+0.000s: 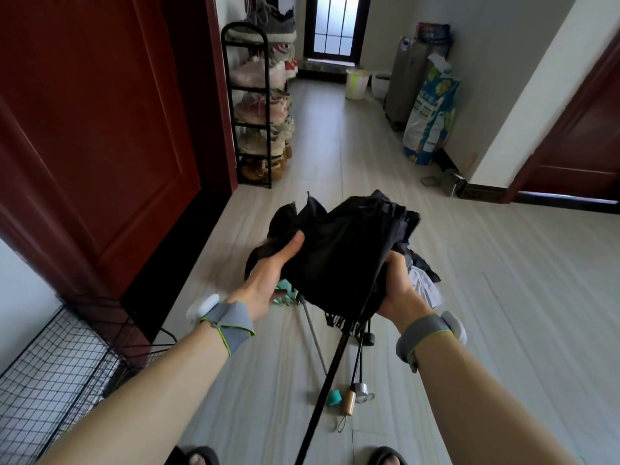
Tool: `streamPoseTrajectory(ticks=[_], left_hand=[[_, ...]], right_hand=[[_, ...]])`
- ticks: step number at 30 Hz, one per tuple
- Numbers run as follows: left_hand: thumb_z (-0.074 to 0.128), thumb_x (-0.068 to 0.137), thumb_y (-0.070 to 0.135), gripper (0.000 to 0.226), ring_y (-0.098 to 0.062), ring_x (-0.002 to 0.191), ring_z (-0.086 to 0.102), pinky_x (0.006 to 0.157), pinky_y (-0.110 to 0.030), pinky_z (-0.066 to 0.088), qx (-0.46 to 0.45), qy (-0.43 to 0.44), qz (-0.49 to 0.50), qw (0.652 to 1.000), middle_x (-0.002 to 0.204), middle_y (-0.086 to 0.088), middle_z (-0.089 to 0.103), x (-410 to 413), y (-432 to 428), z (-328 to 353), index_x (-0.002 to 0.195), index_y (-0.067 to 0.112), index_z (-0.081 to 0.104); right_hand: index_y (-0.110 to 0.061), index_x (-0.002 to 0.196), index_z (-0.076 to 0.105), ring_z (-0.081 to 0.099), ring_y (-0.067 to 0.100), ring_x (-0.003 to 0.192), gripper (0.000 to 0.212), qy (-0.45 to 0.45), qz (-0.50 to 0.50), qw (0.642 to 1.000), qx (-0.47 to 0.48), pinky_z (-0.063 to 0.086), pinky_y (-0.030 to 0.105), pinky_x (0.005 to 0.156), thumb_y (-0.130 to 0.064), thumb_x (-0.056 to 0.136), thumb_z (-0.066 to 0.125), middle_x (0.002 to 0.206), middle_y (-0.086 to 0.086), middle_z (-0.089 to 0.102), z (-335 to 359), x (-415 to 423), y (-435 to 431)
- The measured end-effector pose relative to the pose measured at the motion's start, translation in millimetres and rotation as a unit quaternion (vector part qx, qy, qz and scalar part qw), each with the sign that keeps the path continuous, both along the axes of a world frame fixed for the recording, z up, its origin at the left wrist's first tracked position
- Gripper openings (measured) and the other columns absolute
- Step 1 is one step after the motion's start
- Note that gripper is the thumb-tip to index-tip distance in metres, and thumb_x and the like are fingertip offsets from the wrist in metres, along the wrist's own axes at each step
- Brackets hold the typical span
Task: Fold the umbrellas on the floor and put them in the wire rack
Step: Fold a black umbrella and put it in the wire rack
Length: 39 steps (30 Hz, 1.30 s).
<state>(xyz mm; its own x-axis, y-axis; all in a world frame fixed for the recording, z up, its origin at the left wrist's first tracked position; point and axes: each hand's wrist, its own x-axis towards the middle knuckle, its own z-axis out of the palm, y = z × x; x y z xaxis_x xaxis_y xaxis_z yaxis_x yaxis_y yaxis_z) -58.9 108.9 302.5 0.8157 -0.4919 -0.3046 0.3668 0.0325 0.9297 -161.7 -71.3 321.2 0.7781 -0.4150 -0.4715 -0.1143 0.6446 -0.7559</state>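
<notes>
left hand (265, 280), right hand (397, 285) grip black umbrella (342, 250); open floor (335, 146) ahead

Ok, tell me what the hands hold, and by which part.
The black umbrella, by its bunched canopy: left hand takes its grip on the left folds, right hand on the right side. The shaft hangs free.

**Floor** (503, 297): pale grey boards, running the length of a hallway.
- Shoe rack (255, 105): standing at the left wall.
- Wire rack (57, 357): sitting well nearer the viewer than the shoe rack, on the same side.
- Umbrellas (349, 402): lying nearer than the shoe rack and to its right, with their handles (333, 398) clustering together.
- Bucket (357, 82), pot (380, 84), suitcase (402, 82), sack (431, 122): standing across from the shoe rack, along the right wall.
- Sandalled feet (198, 457): standing farthest from the shoe rack.
</notes>
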Motion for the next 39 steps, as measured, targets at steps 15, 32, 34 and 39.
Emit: streamPoseTrajectory(ticks=[15, 32, 34, 39], left_hand=[[0.063, 0.095, 0.045, 0.026, -0.015, 0.107, 0.070, 0.101, -0.040, 0.051, 0.035, -0.164, -0.039, 0.985, 0.106, 0.005, 0.077, -13.0, -16.2, 5.9, 0.113, 0.028, 0.072], [0.063, 0.096, 0.027, 0.018, -0.023, 0.099, 0.068, 0.076, -0.031, 0.050, 0.209, -0.210, -0.026, 0.955, 0.100, 0.002, 0.073, -16.1, -10.5, 22.2, 0.111, 0.022, 0.072], [0.073, 0.089, 0.014, 0.012, -0.022, 0.093, 0.073, 0.083, -0.032, 0.058, 0.092, -0.116, -0.081, 0.986, 0.094, 0.000, 0.078, -16.9, -7.8, 26.1, 0.100, 0.020, 0.076], [0.076, 0.081, 0.004, 0.025, -0.021, 0.095, 0.074, 0.091, -0.034, 0.057, 0.043, -0.077, -0.167, 0.982, 0.099, -0.006, 0.078, -16.2, -2.7, 29.9, 0.103, 0.014, 0.074]], right_hand=[[-0.006, 0.092, 0.066, 0.066, 0.021, 0.077, 0.010, 0.028, 0.065, 0.982, -0.176, 0.053, 0.028, 0.062, -0.016, 0.089, 0.066, 0.078, 0.004, 0.071, -2.0, 15.7, 20.5], [-0.003, 0.117, 0.073, 0.074, 0.022, 0.105, 0.042, -0.016, 0.185, 0.970, -0.157, 0.057, 0.033, 0.093, -0.024, 0.083, 0.082, 0.115, 0.010, 0.077, 9.1, 14.0, 42.1], [-0.003, 0.118, 0.073, 0.074, 0.028, 0.106, 0.048, -0.031, 0.105, 0.987, -0.117, 0.056, 0.040, 0.097, -0.025, 0.078, 0.087, 0.116, 0.012, 0.076, 2.4, 18.6, 31.3], [-0.006, 0.128, 0.069, 0.069, 0.033, 0.117, 0.075, -0.044, 0.135, 0.987, -0.077, 0.051, 0.047, 0.105, -0.037, 0.065, 0.093, 0.127, 0.015, 0.071, -0.4, 14.5, 18.6]])
